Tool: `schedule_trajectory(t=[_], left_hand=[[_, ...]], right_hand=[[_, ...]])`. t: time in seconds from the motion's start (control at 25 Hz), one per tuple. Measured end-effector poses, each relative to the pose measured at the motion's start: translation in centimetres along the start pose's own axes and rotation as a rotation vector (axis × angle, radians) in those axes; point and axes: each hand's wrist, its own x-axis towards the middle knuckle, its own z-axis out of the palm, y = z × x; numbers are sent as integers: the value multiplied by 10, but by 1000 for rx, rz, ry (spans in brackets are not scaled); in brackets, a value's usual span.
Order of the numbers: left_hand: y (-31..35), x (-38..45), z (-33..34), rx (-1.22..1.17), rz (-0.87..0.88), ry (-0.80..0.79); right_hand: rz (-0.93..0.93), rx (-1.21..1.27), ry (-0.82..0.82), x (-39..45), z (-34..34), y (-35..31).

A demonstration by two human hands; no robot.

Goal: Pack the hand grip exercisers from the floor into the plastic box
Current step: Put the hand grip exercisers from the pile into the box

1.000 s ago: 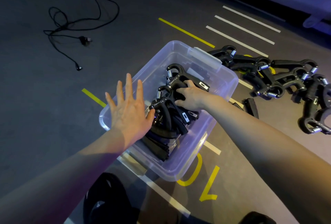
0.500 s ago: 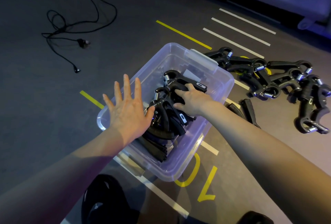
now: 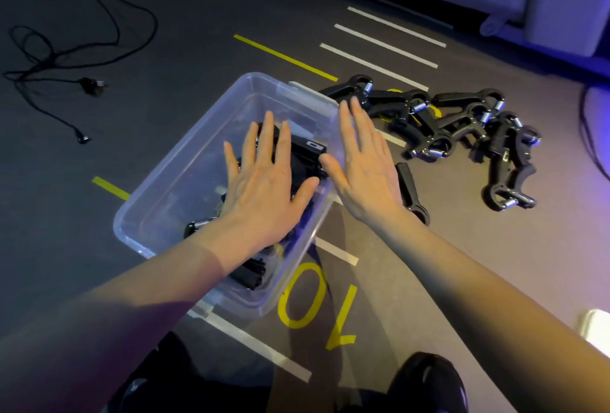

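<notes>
Inside the clear plastic box point(image 3: 185, 161) black hand grip exercisers point(image 3: 305, 152) lie under the flat, spread left hand point(image 3: 264, 191), the right hand point(image 3: 366, 168) open above its rim, more exercisers point(image 3: 462, 128) piled beside on grey floor point(image 3: 165, 49) with yellow and white tape lines point(image 3: 284, 56) and a loose black cable point(image 3: 66, 66).

Left hand point(image 3: 264, 191), fingers straight and spread, lies over the black hand grip exercisers point(image 3: 305, 155) inside the clear plastic box point(image 3: 185, 161); right hand point(image 3: 363, 165), flat, hovers at the box's right rim, near further exercisers point(image 3: 462, 128) on the floor point(image 3: 165, 66).
</notes>
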Motion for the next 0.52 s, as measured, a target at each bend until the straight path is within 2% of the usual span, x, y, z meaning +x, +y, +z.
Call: schedule_trajectory(t=[0.08, 0.2, 0.52], left_hand=[[15, 1, 5, 14, 52, -27], [34, 3, 14, 32, 95, -78], [58, 12, 29, 119, 145, -163]], right_hand=[[98, -21, 6, -15, 1, 29], [243, -53, -83, -40, 9, 69], [394, 12, -595, -69, 32, 114]])
